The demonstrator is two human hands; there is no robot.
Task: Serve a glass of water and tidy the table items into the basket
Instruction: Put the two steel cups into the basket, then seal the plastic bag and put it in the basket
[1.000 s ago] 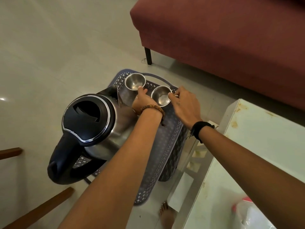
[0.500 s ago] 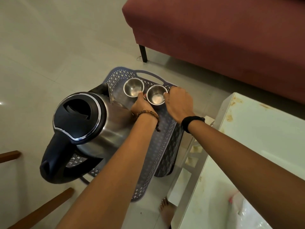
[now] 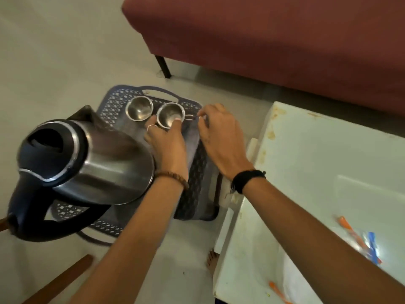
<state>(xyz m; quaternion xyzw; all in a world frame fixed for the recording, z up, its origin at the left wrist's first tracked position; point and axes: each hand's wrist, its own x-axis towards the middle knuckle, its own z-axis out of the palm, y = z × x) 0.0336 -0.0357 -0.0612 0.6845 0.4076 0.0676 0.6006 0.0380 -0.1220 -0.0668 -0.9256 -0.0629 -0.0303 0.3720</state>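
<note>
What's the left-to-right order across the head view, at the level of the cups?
electric kettle → left steel cup → right steel cup, gripped at its rim by the left hand → right hand → white table

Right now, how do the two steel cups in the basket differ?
The right cup is gripped at the rim by the left hand; the left cup stands free. The right cup shows a wire handle toward the right hand; no handle shows on the left cup. Both are upright, shiny and look empty, in the basket.
</note>
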